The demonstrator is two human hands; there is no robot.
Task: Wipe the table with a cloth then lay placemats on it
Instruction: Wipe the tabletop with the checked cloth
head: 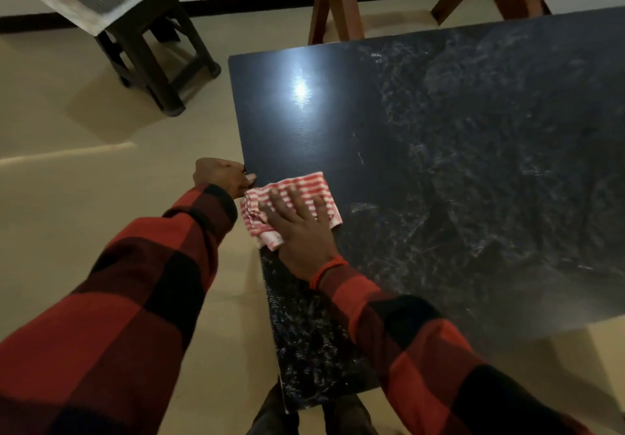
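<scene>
Right hand flat, fingers spread, pressing red-and-white striped cloth on dusty black rectangular table (left edge), left hand gripping that edge

- Both arms wore long sleeves of a checked shirt in large red and black squares, with darker maroon squares where the two colours crossed.
- The left sleeve ended in a cuff at the wrist, its edge dark.
- The right sleeve ended just short of the wrist, its cuff mostly red.
- A thin red-orange band circled the right wrist just above that cuff.
- Dark trousers showed at the bottom edge of the view, too dim to tell more.
</scene>
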